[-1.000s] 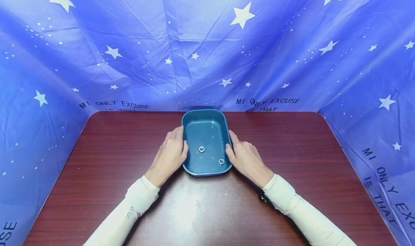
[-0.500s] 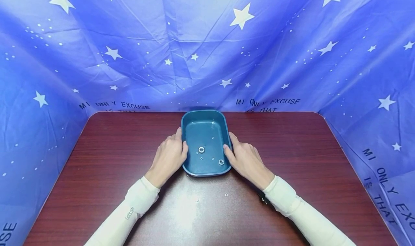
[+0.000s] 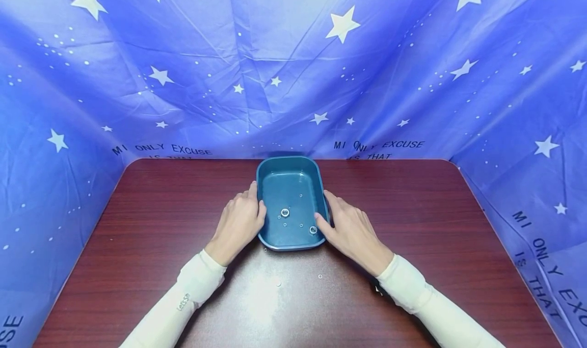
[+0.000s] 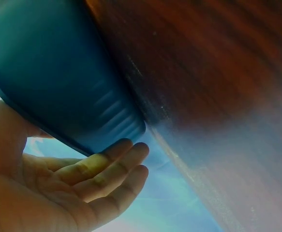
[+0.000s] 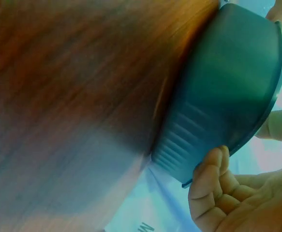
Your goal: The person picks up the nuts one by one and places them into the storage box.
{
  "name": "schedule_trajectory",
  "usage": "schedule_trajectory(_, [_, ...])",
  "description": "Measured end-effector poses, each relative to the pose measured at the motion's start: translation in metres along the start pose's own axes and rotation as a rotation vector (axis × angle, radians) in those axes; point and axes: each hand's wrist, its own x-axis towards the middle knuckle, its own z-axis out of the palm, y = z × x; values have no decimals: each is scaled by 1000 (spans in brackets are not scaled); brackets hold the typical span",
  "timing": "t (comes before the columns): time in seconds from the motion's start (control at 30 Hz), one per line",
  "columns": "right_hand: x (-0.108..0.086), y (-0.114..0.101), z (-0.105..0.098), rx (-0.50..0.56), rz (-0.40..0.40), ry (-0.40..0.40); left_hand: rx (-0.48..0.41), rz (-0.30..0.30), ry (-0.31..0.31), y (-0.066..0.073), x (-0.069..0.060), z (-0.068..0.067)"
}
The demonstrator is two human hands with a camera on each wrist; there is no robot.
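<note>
A teal rectangular plastic box (image 3: pixel 289 241) with rounded corners sits near the table's far edge in the head view. In it lie two larger metal rings (image 3: pixel 285 212), perhaps nuts, and several tiny ring-like pieces (image 3: pixel 300 225). My left hand (image 3: pixel 237 223) holds the box's left side, thumb at the rim; its fingertips (image 4: pixel 140 149) lie along the ribbed outer wall in the left wrist view. On the opposite side my right hand (image 3: pixel 352 231) grips the rim, thumb over the inside edge and curled fingers (image 5: pixel 207 181) by the outer wall.
The dark red wood-grain table (image 3: pixel 174 210) carries a few tiny pieces in front of the box, such as a small ring (image 3: pixel 320 276) and a small pale piece (image 3: pixel 278 284). A blue star-printed cloth (image 3: pixel 293 83) hangs behind the table and at both sides.
My right hand has slid slightly toward me along the box's right side. The left hand has barely moved, and the box and its pieces look the same.
</note>
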Motion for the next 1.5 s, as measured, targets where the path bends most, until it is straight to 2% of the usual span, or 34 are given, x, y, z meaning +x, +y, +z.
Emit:
schedule_trajectory(0.33, [-7,-2,-3,-8,4,-10,2,-12,-7,1,0,0])
schedule_trajectory(0.73, [-20,-5,-10,4,-36,-8,6,-6,9,2,-1,0])
schedule_trajectory(1.07, [-27,-10,-17,-9,-65,-21,9,-8,-3,2,0,-1])
schedule_trajectory(1.5, [-34,-13,-19,-29,-129,23,10,-14,-2,2,-1,1])
